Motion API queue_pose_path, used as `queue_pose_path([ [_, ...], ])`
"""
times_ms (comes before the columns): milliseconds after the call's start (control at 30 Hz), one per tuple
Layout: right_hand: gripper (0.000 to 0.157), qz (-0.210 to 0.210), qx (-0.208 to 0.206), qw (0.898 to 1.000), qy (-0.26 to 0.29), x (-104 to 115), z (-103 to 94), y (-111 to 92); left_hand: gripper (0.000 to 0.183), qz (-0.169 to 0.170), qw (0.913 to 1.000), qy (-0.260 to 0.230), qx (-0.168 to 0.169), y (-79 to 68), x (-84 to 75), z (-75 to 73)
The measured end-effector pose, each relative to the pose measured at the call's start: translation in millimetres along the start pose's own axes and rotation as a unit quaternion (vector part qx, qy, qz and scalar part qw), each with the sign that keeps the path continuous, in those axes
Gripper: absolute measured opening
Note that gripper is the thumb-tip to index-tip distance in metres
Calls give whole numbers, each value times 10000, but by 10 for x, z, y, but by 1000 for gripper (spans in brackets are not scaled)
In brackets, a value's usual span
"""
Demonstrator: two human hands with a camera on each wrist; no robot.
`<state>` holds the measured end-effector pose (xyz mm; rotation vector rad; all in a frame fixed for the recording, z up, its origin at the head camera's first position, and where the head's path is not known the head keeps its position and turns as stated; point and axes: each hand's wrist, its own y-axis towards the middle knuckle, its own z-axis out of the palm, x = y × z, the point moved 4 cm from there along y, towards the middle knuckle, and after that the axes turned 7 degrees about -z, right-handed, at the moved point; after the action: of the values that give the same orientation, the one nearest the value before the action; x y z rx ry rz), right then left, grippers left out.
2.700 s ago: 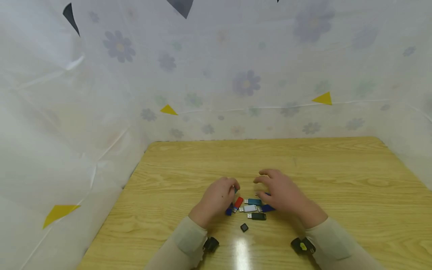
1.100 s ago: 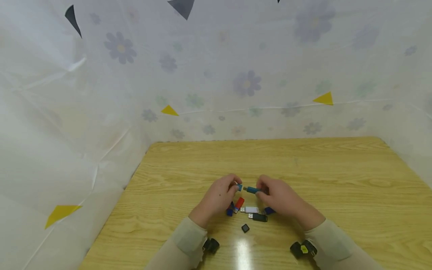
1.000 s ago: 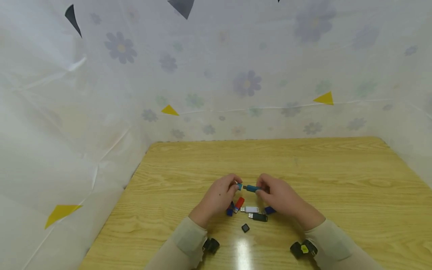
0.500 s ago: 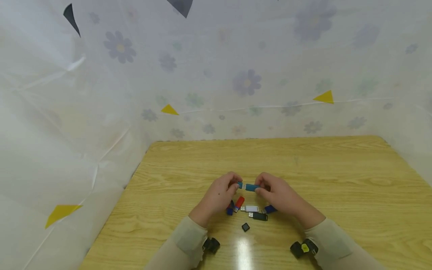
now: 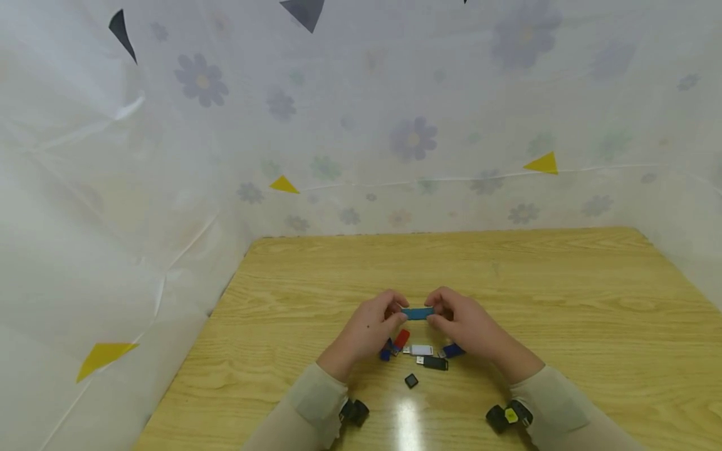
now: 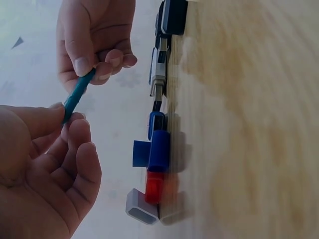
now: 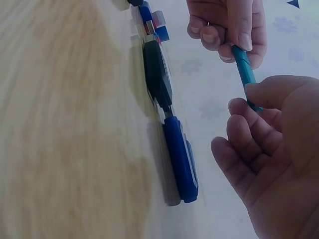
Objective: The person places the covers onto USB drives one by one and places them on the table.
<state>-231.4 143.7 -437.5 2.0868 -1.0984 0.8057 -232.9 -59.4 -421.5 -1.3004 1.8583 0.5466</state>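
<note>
A teal USB flash drive [image 5: 417, 314] with its cap pushed on is held level above the table, between both hands. My left hand [image 5: 373, 324] pinches the cap end between thumb and fingers. The other end is pinched by my right hand [image 5: 465, 322]. From the right wrist, the teal flash drive [image 7: 245, 74] shows a seam where cap and body meet. Below the hands lie a white flash drive [image 5: 420, 350], a black one, a red flash drive [image 5: 402, 339] and a dark blue flash drive [image 5: 452, 350], with bare metal plugs.
A small black cap [image 5: 412, 381] lies nearer the table's front. In the left wrist view, a blue cap [image 6: 159, 149] and a white cap [image 6: 141, 206] sit by the red drive. The wooden table [image 5: 316, 269] ends at a flowered curtain [image 5: 361, 125].
My right hand has picked up the teal flash drive from the table. The drive and the cap in my left hand have come together, and the metal plug no longer shows.
</note>
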Motion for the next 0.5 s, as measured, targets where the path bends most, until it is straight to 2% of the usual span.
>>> queue_pose_path([
  [233,16,-140,-91,9987,-476,37,-8,7,12,11,9999,-111,98,-12,-5,5],
  [500,14,-202,63,9958,-894,106,0,7,10,-15,9998,-165,111,-18,-4,10],
])
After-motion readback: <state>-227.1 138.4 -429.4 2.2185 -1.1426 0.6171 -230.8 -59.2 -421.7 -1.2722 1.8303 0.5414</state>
